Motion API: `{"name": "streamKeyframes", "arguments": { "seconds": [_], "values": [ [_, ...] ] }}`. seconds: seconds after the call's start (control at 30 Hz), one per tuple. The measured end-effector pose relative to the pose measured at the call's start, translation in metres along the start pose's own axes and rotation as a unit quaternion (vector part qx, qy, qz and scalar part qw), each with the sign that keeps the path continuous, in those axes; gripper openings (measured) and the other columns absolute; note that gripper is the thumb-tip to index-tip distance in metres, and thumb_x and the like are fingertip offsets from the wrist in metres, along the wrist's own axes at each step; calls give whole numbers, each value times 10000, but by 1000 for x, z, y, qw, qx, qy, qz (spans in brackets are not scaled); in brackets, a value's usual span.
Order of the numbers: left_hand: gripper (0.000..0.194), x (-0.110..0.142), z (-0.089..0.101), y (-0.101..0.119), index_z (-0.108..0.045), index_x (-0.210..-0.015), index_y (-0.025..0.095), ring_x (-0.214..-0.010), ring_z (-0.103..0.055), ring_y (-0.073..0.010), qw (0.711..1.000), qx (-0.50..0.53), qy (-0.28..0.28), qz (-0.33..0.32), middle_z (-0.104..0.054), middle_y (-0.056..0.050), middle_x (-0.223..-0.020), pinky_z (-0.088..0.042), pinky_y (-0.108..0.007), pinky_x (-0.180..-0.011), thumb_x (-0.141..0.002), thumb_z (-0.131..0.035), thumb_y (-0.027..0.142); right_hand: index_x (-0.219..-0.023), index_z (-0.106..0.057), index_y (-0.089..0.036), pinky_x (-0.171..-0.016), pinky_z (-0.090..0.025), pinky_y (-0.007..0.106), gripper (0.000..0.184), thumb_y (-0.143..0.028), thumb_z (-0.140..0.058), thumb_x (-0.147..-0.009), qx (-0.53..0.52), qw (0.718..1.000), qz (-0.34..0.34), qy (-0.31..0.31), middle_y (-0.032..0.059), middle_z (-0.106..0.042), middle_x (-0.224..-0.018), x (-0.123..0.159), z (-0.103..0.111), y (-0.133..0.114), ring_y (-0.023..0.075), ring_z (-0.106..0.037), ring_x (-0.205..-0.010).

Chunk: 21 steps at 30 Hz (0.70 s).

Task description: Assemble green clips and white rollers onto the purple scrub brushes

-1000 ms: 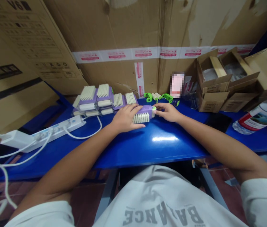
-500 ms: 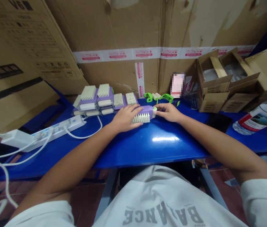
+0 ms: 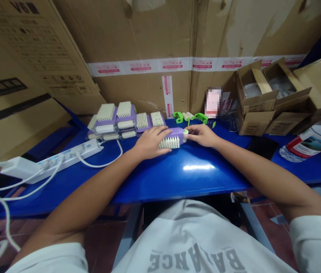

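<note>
A purple brush [image 3: 175, 132] with pale bristles lies on its side near the middle of the blue table [image 3: 160, 178]. My left hand [image 3: 152, 142] is wrapped over its left part, hiding that end. At its right end, my right hand [image 3: 202, 134] pinches a white roller [image 3: 185, 135] with a green tip, which sits against the purple body. More purple brushes [image 3: 125, 110] with pale bristles and white rollers are stacked behind my left hand. Past my right hand lie green plastic pieces [image 3: 201, 117] and loose white rollers [image 3: 189, 116].
A white power strip [image 3: 72, 153] with cables runs along the left. Open cardboard boxes [image 3: 257, 123] stand at the back right, near a large plastic bottle [image 3: 310, 142]. Cardboard [image 3: 137, 87] walls off the back, where a blurred pink object [image 3: 213, 102] leans.
Almost nothing differs. Both hands keep their hold on the purple brush and its roller, and the view has shifted very slightly.
</note>
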State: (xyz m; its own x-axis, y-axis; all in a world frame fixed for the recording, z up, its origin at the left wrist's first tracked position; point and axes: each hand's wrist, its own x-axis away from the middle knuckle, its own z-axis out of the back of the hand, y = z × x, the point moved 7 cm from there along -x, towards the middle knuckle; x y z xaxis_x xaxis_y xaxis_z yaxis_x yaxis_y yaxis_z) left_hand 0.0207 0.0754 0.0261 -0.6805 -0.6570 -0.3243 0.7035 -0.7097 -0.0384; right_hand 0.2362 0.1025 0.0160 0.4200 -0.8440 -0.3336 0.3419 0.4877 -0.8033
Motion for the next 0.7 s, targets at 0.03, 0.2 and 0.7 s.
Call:
{"name": "streamKeyframes", "arguments": {
  "seconds": [0.03, 0.2, 0.7],
  "values": [
    [801, 0, 0, 0, -518, -1583, 190, -1421, -566, -418, 1000, -1, 0, 1, -548, -203, -1610, -493, -589, -1138, -908, -758, 551, -1067, -838, -178, -780, -552, 331, 367, -462, -779, -843, -1, 1000, 0, 0, 54, -819, -899, 0, 0, 0, 200, -706, -782],
    [807, 0, 0, 0, -525, -1583, 202, -1422, -569, -419, 1000, 0, 2, 3, -554, -196, -1604, -490, -592, -1146, -896, -780, 540, -1043, -837, -180, -782, -553, 337, 374, -483, -792, -829, -9, 1000, 0, -2, 58, -817, -899, 0, 0, 1, 202, -704, -779],
    [808, 0, 0, 1, -502, -1598, 206, -1445, -546, -403, 1000, -5, -12, 9, -532, -182, -1624, -462, -562, -1173, -923, -736, 584, -1060, -833, -163, -763, -560, 330, 366, -455, -783, -845, -2, 1000, 20, -3, 62, -823, -900, -1, 0, 0, 196, -715, -767]
  ]
}}
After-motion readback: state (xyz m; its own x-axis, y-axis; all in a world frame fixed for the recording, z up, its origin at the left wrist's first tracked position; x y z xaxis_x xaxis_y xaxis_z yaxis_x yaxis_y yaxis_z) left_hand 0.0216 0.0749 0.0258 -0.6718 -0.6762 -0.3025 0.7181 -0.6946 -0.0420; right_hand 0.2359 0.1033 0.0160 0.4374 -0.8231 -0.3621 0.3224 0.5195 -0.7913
